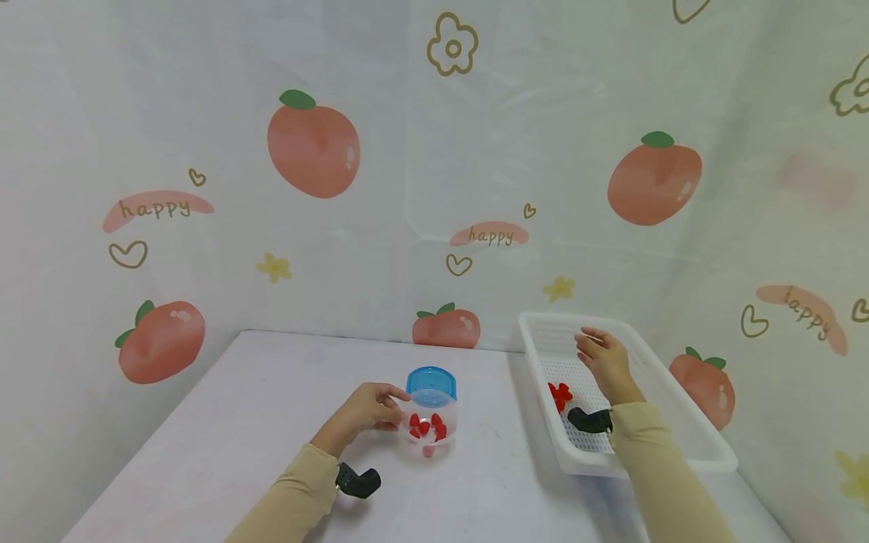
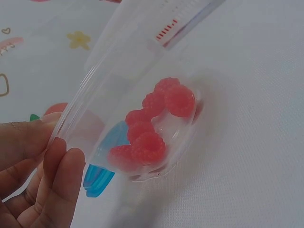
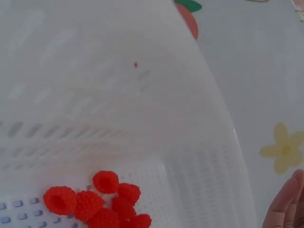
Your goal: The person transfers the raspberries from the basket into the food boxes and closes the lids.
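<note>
Raspberries lie in basket far right; right hand hovers relaxed above them. Left hand grips cup (steadying it, some berries inside).

Cup: clear glossy plastic. Basket: white matt perforated plastic. Raspberries: red, bumpy. Table: smooth, matt.

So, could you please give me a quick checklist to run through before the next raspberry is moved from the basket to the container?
1. Left hand steadies the clear container: ok.
2. Container mouth free: cannot tell; blue lid sits at its top.
3. Raspberries left in the white basket: ok.
4. Right hand holds a berry: not ok, it hovers above the basket.
5. Container has room: ok, few berries inside.
</note>
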The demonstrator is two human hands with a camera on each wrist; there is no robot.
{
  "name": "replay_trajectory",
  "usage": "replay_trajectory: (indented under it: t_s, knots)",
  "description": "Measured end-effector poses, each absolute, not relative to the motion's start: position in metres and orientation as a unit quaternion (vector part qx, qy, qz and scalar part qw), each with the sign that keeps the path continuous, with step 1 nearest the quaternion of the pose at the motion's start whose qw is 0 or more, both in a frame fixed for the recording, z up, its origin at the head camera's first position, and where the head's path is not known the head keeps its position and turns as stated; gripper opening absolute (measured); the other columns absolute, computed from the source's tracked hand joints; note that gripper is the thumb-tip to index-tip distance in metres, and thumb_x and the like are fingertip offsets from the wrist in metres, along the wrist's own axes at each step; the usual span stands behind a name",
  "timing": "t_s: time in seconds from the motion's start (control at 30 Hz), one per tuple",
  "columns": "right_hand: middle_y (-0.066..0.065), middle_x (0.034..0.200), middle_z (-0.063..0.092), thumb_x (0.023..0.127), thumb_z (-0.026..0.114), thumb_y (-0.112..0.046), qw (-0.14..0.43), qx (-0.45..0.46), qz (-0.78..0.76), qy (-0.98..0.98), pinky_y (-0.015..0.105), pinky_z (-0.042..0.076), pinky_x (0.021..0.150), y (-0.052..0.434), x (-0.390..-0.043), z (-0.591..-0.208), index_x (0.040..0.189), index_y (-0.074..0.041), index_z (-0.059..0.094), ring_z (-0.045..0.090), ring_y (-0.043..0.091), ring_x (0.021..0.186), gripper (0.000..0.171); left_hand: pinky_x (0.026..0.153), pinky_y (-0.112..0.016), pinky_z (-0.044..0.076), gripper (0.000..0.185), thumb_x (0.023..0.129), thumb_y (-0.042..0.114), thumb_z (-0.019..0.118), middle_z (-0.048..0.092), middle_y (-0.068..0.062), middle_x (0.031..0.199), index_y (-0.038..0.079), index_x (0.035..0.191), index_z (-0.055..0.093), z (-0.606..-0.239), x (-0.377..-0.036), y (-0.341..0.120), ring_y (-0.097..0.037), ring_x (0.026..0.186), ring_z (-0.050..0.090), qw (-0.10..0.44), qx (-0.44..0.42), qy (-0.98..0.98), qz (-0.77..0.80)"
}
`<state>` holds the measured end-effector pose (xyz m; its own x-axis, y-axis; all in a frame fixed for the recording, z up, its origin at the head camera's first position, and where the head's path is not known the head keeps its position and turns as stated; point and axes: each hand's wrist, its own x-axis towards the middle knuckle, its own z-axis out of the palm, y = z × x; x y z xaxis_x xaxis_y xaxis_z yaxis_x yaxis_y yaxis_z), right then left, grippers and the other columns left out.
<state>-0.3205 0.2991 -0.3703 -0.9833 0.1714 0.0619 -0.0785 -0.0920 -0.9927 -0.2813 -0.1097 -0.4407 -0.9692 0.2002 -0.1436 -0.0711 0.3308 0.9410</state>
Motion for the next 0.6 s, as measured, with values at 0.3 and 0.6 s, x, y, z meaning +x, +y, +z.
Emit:
replay_trajectory:
  t_s: [0.3, 0.6]
  knots:
    - [0.0, 0.111, 0.056, 0.097, 0.057, -0.015, 0.034, -0.094, 0.656, -0.748, 0.014, 0.052, 0.084, 0.313, -0.329, -0.388, 0.142, 0.009, 0.031, 0.049, 0.029, 0.121, 0.058, 0.069, -0.032, 0.06, 0.029, 0.084, 0.004, 0.072, 0.062, -0.009, 0.082, 0.002, 0.112, 0.067, -0.441, -0.281, -0.11, -0.017, 0.067, 0.065, 0.116, 0.041, 0.81, 0.573]
    - [0.006, 0.111, 0.064, 0.095, 0.059, -0.016, -0.057, -0.066, 0.557, -0.826, 0.036, 0.051, 0.097, 0.324, -0.337, -0.405, 0.138, 0.015, 0.034, 0.051, 0.039, 0.118, 0.059, 0.069, -0.032, 0.06, 0.028, 0.085, 0.004, 0.07, 0.063, -0.009, 0.082, 0.002, 0.112, 0.067, -0.442, -0.282, -0.11, -0.017, 0.067, 0.065, 0.117, 0.043, 0.809, 0.574]
